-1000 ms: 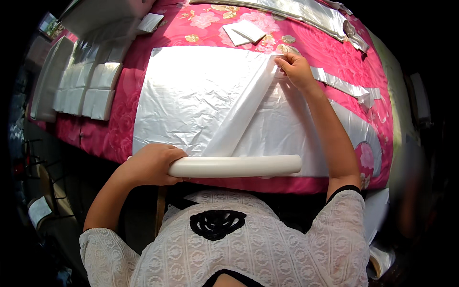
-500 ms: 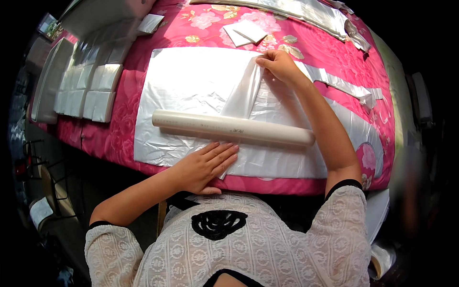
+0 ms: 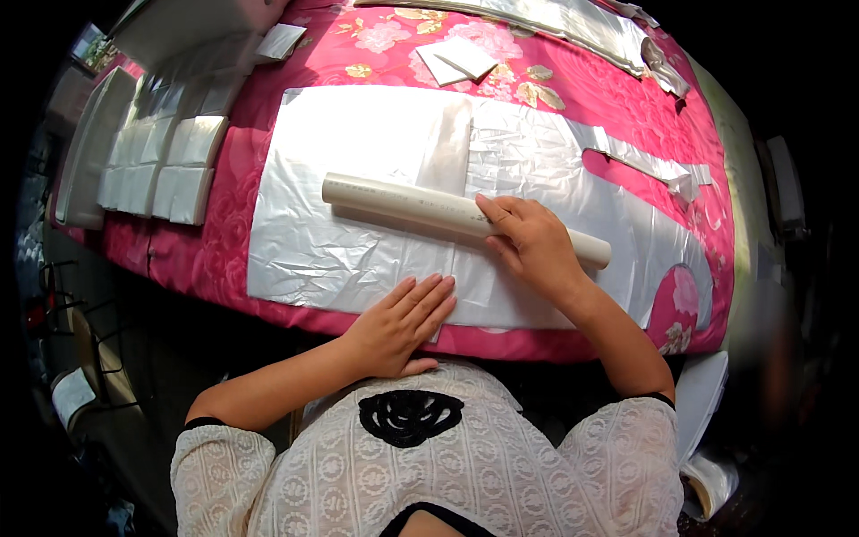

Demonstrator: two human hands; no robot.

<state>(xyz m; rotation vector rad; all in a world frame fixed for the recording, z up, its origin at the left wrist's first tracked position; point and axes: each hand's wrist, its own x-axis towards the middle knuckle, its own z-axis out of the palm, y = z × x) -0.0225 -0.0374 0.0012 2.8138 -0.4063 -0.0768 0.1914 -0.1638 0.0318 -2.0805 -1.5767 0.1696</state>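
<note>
White plastic bags point(image 3: 331, 143) lie flat in front of me, with handle-like cut-outs at their right end. A folded-over strip point(image 3: 445, 134) runs front to back across their middle. Slantwise over the bags rests a white plastic pipe point(image 3: 394, 199), its left end farther from me than its right. My right hand point(image 3: 532, 242) grips the pipe right of its middle, thumb on top and some fingers hidden. Near the front edge, my left hand point(image 3: 398, 322) presses flat on the bags, fingers stretched out, holding nothing.
A pink flowered cloth point(image 3: 242, 170) covers the table. Stacked white packets point(image 3: 183, 192) stand at the left beside a white tray point(image 3: 85, 170). Two white squares point(image 3: 456, 61) lie beyond the bags. More folded plastic point(image 3: 573, 27) lies along the far edge. A roll point(image 3: 711, 483) sits low at right.
My right hand has let go of the bag's far edge and come back onto the pipe. The pipe has shifted right and slightly away. The lifted fold now lies flat.
</note>
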